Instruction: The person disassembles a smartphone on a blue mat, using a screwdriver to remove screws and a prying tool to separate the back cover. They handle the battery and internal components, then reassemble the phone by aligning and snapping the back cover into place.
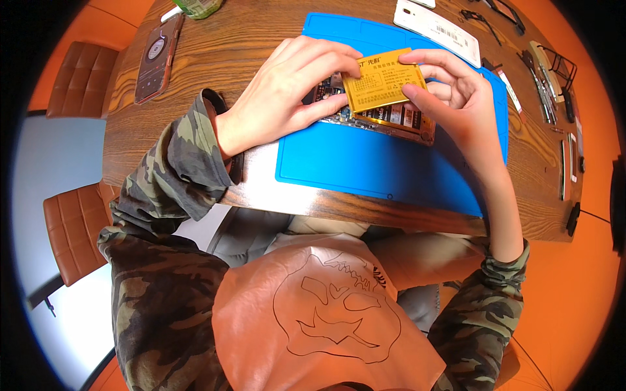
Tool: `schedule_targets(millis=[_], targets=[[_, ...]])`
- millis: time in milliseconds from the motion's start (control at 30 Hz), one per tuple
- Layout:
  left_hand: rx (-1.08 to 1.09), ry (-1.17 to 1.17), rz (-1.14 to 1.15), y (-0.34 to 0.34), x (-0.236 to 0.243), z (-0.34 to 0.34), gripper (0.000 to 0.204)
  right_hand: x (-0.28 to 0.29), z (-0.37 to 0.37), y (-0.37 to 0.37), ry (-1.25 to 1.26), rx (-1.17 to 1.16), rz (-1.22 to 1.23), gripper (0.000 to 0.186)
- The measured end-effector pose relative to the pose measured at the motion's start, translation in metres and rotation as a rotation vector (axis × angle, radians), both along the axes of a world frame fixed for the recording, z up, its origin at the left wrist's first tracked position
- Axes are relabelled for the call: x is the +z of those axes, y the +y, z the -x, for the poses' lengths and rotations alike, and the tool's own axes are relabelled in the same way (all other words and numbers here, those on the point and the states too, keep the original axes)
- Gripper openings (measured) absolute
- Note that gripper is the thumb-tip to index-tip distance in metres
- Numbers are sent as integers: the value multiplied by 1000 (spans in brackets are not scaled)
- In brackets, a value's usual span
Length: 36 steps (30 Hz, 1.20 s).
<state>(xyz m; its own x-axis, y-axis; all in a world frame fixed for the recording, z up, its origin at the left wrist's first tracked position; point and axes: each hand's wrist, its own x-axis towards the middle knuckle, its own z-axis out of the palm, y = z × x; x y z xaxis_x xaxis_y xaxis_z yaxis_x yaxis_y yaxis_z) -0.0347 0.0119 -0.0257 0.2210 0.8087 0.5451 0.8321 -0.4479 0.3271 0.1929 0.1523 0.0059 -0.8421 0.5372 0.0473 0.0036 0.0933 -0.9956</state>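
Observation:
A flat yellow phone battery (383, 79) with dark print is tilted above an opened phone (411, 132). My right hand (460, 98) pinches the battery at its right edge, thumb on the near side and fingers at the far corner. My left hand (287, 91) grips the phone's left end, its thumb along the exposed circuit board and its index fingertip touching the battery's upper left edge. Below the battery, part of the phone's inside shows, with dark labelled parts; the rest is hidden by the battery and my hands. The phone lies on a blue work mat (339, 163).
On the wooden table (222, 49), a phone in a reddish case (160, 58) lies at the far left, near a green container (197, 6). A white phone (435, 29) rests at the mat's far edge. Several slim tools (544, 94) and a wire rack (557, 65) are at the right.

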Motion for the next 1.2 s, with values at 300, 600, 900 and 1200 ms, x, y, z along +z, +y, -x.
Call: schedule_targets(millis=[300, 600, 900, 1200], targets=[[-119, 31, 67, 1, -4, 0, 25, 21, -21, 17, -323, 14, -464, 38], [-56, 12, 141, 3, -4, -1, 30, 29, -28, 12, -514, 137, -870, 45], [-24, -9, 107, 3, -3, -4, 29, 15, -18, 0, -149, 168, -1126, 36], [-14, 17, 161, 2, 0, -3, 32, 3, -16, 11, -119, 172, -989, 46]])
